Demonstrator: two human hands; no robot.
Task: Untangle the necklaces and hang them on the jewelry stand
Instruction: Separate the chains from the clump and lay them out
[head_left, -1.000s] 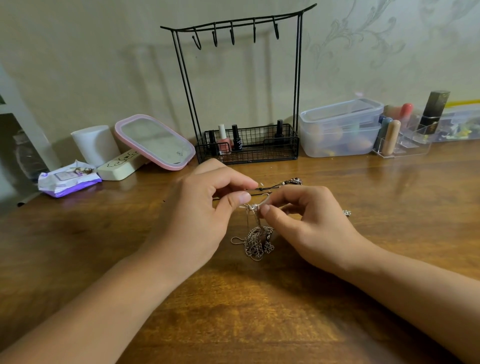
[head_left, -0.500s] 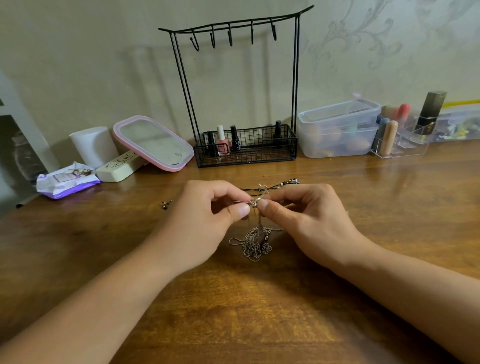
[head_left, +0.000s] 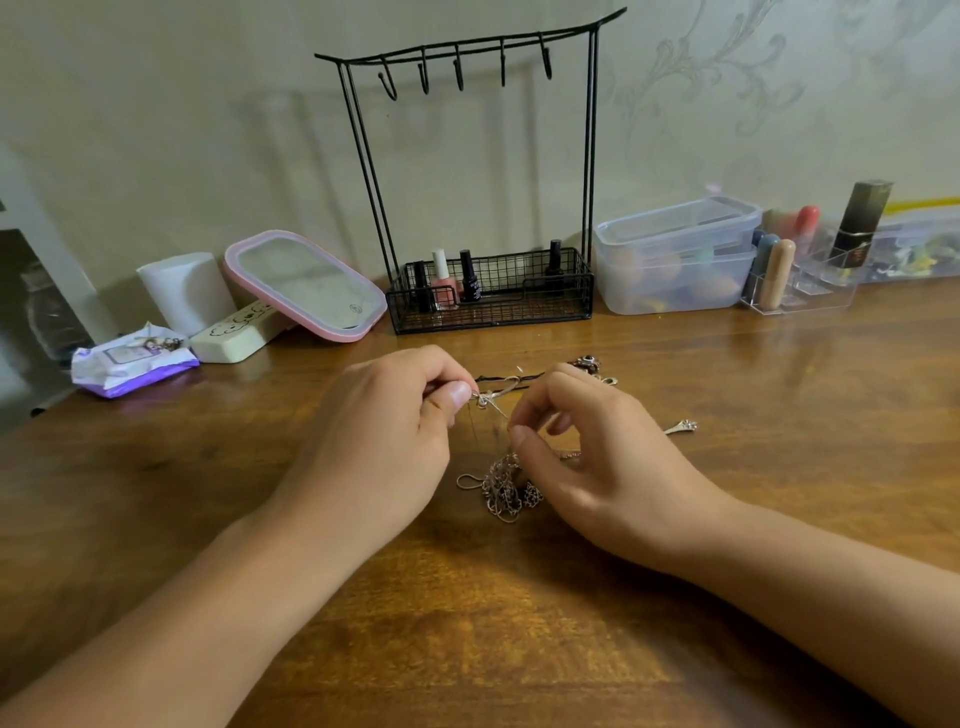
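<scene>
A tangled bunch of silver necklaces (head_left: 503, 488) lies on the wooden table between my hands, with thin chains rising from it. My left hand (head_left: 387, 441) pinches a small knot or clasp of chain at thumb and forefinger, held above the bunch. My right hand (head_left: 592, 457) pinches a fine chain strand between thumb and forefinger, just right of the knot and lower. A black cord and pendants lie behind my hands. The black wire jewelry stand (head_left: 467, 62) stands at the back against the wall; its several hooks are bare.
The stand's basket (head_left: 498, 306) holds nail polish bottles. A pink-framed mirror (head_left: 306, 286), a white cup (head_left: 184, 291) and a purple wipes pack (head_left: 132, 361) sit left. Clear plastic boxes (head_left: 675, 260) and a cosmetics organiser (head_left: 800, 275) sit right. A small silver pendant (head_left: 683, 427) lies by my right hand.
My hands have drawn slightly apart: the right thumb and forefinger moved down and right off the knot along a strand, while the left keeps pinching the knot.
</scene>
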